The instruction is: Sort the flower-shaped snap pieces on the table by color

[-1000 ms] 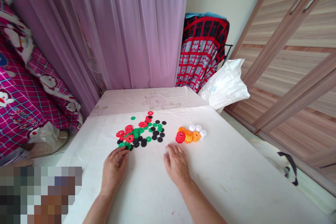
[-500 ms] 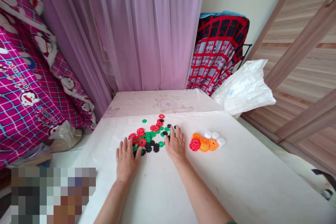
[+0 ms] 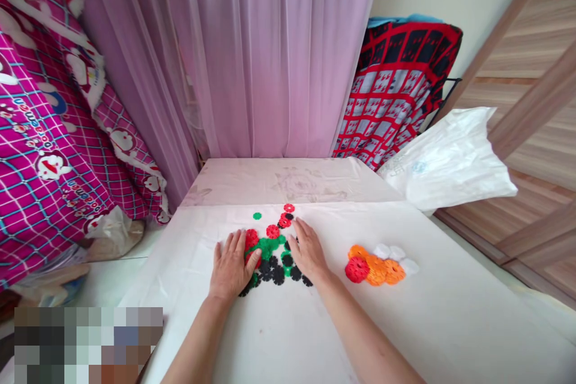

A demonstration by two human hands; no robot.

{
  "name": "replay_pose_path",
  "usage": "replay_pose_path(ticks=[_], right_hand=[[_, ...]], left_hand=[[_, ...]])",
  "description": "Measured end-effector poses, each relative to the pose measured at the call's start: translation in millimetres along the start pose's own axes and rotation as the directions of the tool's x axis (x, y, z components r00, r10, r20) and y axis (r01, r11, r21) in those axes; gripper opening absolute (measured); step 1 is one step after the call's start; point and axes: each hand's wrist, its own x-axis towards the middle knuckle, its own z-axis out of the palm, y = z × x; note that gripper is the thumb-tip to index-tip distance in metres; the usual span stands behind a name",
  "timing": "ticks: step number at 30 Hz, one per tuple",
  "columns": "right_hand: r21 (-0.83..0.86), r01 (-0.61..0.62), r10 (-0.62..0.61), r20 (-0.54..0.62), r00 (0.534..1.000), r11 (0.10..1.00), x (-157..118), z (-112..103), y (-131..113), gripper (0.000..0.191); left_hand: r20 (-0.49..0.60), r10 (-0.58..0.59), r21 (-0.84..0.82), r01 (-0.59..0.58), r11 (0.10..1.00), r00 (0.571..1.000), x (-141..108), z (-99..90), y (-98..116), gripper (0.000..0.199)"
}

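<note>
Between my hands, a loose spread of notched plastic discs lies on the white cloth: red discs, green discs and black discs. At its left edge my left hand rests palm down, fingers stretched out, partly covering red and black pieces. Along the right edge lies my right hand, also flat and open, touching black and green pieces. Some discs are hidden under both hands. Farther right, apart from them, sits a smaller heap of orange discs, a red stack and white discs.
The discs lie on a table covered in white cloth. A single green disc sits behind the spread. White plastic bag stands at the right edge. A purple curtain hangs behind, and a wooden wardrobe stands right.
Both hands have slid slightly inward and the spread between them is narrower, with more black discs at its near side. The whole view has shifted a little.
</note>
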Motion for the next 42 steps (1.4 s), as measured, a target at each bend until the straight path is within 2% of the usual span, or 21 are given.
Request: replay_pose_path(ticks=[2, 5, 8, 11, 14, 16, 19, 23, 28, 31, 33, 35, 37, 39, 42], right_hand=[[-0.016, -0.102, 0.102, -0.011, 0.995, 0.995, 26.2, -0.6, 0.8, 0.051], [-0.055, -0.231, 0.235, 0.106, 0.966, 0.971, 67.8, -1.0, 0.4, 0.05], [-0.069, -0.099, 0.113, 0.253, 0.961, 0.993, 86.9, 2.5, -4.0, 0.047], [-0.012, 0.113, -0.103, 0.319, 0.942, 0.993, 79.6, 6.3, -11.1, 0.044], [0.044, 0.23, -0.231, 0.344, 0.91, 0.972, 61.2, 5.4, -16.4, 0.046], [0.061, 0.254, -0.259, 0.347, 0.901, 0.965, 49.1, 2.1, -18.2, 0.046], [0.073, 0.281, -0.29, 0.328, 0.899, 0.957, 31.5, -3.9, -20.0, 0.044], [0.097, 0.311, -0.326, 0.266, 0.907, 0.946, 4.9, -8.4, -22.4, 0.041], [0.207, 0.292, -0.327, 0.159, 0.932, 0.934, -13.1, -10.8, -16.5, 0.043], [0.304, 0.151, -0.17, 0.039, 0.985, 0.941, -17.4, -15.8, -6.2, 0.04], [0.311, 0.053, -0.042, -0.042, 0.998, 0.949, -29.1, -19.7, -0.2, 0.041], [0.249, 0.025, 0.0, -0.1, 0.995, 0.968, -50.7, -21.8, 1.9, 0.042], [0.144, 0.042, -0.027, -0.102, 0.994, 0.989, -76.4, -21.2, -1.0, 0.042], [0.03, 0.069, -0.068, -0.033, 0.997, 0.997, -96.1, -19.1, -6.3, 0.044], [-0.08, 0.007, -0.009, -0.019, 1.0, 0.997, -100.7, -17.0, -9.8, 0.046]], left_hand=[[0.012, 0.06, -0.018, -0.06, 0.998, 0.998, 3.0, 1.4, 0.1, 0.068], [0.0, 0.153, -0.038, -0.153, 0.987, 0.988, 3.8, 4.0, -1.1, 0.067], [0.001, 0.202, -0.047, -0.201, 0.978, 0.979, 3.1, 7.8, -2.0, 0.068], [0.006, 0.216, -0.054, -0.216, 0.975, 0.976, 7.2, 12.0, -1.1, 0.072], [-0.023, 0.124, -0.06, -0.126, 0.99, 0.992, 22.9, 12.3, 1.8, 0.08], [0.027, 0.061, -0.076, -0.059, 0.995, 0.998, 39.4, 9.2, 5.0, 0.08], [0.152, 0.043, -0.073, -0.032, 0.997, 0.988, 63.7, 2.3, 12.1, 0.075], [0.29, 0.162, -0.105, -0.137, 0.985, 0.943, 72.8, -2.5, 24.1, 0.062], [0.323, 0.307, -0.238, -0.238, 0.942, 0.895, 47.2, -10.5, 30.1, 0.058], [0.302, 0.333, -0.269, -0.255, 0.929, 0.893, 20.7, -17.8, 22.2, 0.062], [0.265, 0.339, -0.235, -0.28, 0.931, 0.903, -2.1, -18.4, 13.7, 0.069], [0.18, 0.318, -0.163, -0.291, 0.943, 0.931, -27.3, -14.5, 6.4, 0.083], [0.084, 0.359, -0.133, -0.347, 0.928, 0.929, -50.1, -9.0, 4.0, 0.09], [0.04, 0.373, -0.126, -0.365, 0.922, 0.927, -66.1, -5.1, 7.8, 0.082], [0.058, 0.404, -0.176, -0.389, 0.904, 0.913, -72.7, -3.6, 18.5, 0.065]])
